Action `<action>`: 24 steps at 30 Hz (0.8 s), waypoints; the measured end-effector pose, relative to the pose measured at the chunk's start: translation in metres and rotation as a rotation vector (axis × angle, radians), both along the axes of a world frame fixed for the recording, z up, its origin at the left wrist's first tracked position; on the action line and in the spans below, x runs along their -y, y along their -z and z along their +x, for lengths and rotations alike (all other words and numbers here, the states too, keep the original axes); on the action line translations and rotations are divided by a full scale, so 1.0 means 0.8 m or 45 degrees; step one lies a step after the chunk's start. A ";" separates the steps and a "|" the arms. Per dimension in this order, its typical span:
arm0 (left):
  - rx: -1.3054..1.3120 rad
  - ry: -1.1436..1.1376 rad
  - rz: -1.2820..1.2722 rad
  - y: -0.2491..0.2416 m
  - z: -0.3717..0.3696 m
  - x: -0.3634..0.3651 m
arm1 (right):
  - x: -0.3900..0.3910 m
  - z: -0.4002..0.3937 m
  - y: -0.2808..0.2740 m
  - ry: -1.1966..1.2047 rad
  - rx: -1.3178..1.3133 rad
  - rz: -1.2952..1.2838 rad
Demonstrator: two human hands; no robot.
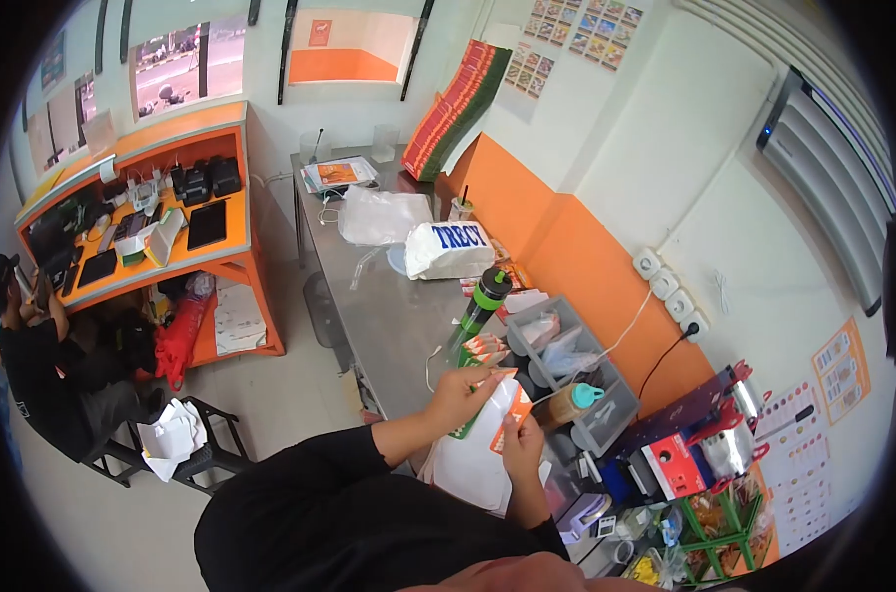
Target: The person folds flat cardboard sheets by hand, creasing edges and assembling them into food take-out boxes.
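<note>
My left hand (461, 395) pinches the upper edge of an orange-and-white paper piece (511, 411), which looks like a folded card or paper sleeve. On its lower right side, my right hand (523, 446) grips the same piece with the thumb on top. White sheets (467, 469) lie under my hands at the table's near side. Just beyond my left hand stand several folded orange, white and green paper pieces (484, 347). Close to my right hand is a bottle with a turquoise lid (586, 396).
The steel table (344, 296) carries a black-and-green bottle (489, 292), a white bag marked TRECY (450, 251) and a grey divided tray (606, 414). Red-and-silver equipment (677, 464) stands to the right. A person in black (53, 385) sits at an orange desk (226, 252).
</note>
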State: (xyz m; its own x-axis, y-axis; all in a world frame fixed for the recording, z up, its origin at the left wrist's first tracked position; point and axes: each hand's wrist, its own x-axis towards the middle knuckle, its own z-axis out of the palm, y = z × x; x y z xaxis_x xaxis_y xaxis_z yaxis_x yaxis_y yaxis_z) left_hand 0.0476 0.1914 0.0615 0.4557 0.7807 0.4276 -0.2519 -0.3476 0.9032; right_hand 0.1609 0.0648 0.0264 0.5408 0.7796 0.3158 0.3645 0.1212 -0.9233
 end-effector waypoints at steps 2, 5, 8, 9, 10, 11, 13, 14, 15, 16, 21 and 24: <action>-0.083 0.249 0.022 0.031 0.014 -0.025 | -0.002 0.008 -0.002 -0.010 0.045 -0.083; -0.046 0.282 0.447 0.046 0.032 -0.045 | -0.003 0.020 -0.006 0.270 0.055 0.046; -0.479 1.278 -0.386 0.026 0.016 -0.068 | 0.005 0.032 -0.001 0.408 0.001 0.061; -0.476 1.351 -0.523 0.021 0.012 -0.067 | 0.012 0.033 -0.003 0.431 -0.061 0.042; -0.480 1.381 -0.537 0.030 0.016 -0.067 | 0.016 0.035 -0.002 0.459 -0.064 0.026; -0.524 1.451 -0.373 0.039 0.022 -0.068 | 0.019 0.038 0.002 0.491 -0.053 0.045; -0.564 1.545 -0.218 0.053 0.030 -0.064 | 0.022 0.041 0.009 0.534 -0.057 0.081; -0.630 1.422 0.080 0.052 0.033 -0.062 | 0.026 0.041 0.010 0.560 -0.062 0.064; -0.684 1.283 0.375 0.052 0.036 -0.059 | 0.032 0.042 0.010 0.542 -0.078 0.020; -0.683 1.310 0.366 0.053 0.037 -0.053 | 0.037 0.044 0.011 0.521 -0.095 -0.021; -0.608 0.731 0.397 0.059 0.039 -0.030 | 0.046 0.051 0.023 0.188 -0.365 -0.164; -0.527 0.772 0.472 0.074 0.043 -0.025 | 0.072 0.066 0.046 0.204 -0.513 -0.308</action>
State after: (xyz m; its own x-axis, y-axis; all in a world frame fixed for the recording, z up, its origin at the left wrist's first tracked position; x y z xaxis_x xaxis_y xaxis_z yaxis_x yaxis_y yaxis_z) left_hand 0.0818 0.2117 0.0025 0.9304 0.1889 0.3140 -0.1637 -0.5523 0.8174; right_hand 0.2134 0.0071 -0.0105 0.7019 0.7017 -0.1223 -0.0305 -0.1420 -0.9894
